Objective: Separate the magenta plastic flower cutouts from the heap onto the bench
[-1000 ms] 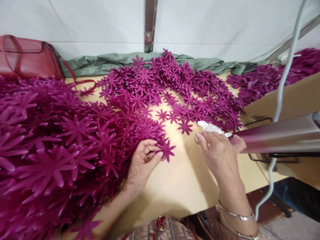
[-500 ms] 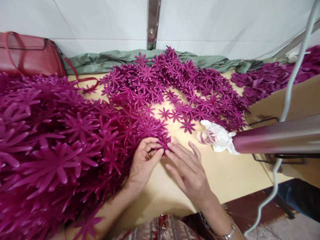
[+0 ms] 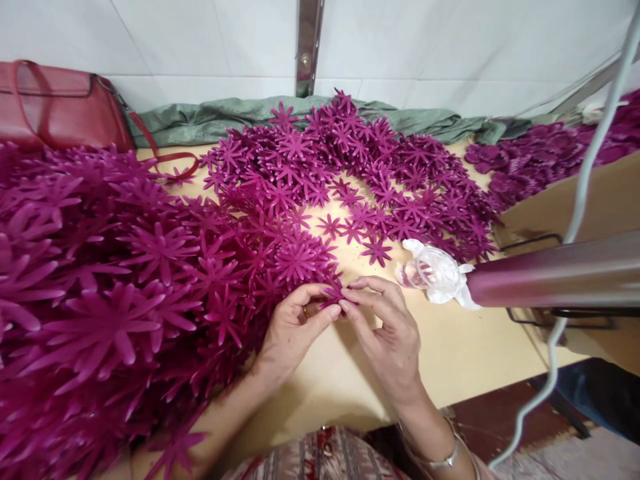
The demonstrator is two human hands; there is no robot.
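Between my hands is a small magenta star-shaped petal piece (image 3: pixel 334 293), held just above the table (image 3: pixel 325 373). My left hand (image 3: pixel 300 323) pinches its left side between thumb and forefinger, a ring on one finger. The thumb and fingers of my right hand (image 3: pixel 385 320) close on its right side. Whether it is one layer or several stacked ones, I cannot tell. Beside my left arm rises a big heap of magenta petal pieces (image 3: pixel 165 253). Behind my hands lies a spread of smaller loose star pieces (image 3: pixel 300 153), with a single star piece (image 3: pixel 376 250) near its front edge.
A red handbag (image 3: pixel 65 107) stands at the back left. Green cloth (image 3: pixel 190 123) runs along the wall. At right are a clear-and-white plastic item (image 3: pixel 435 270), a shiny magenta-grey cylinder (image 3: pixel 540 273) and a hanging white cable (image 3: pixel 583 180). More magenta pieces (image 3: pixel 535 157) lie at the far right.
My right hand's spread fingers have curled in to pinch the petal piece. Both hands, with the piece, have shifted slightly right.
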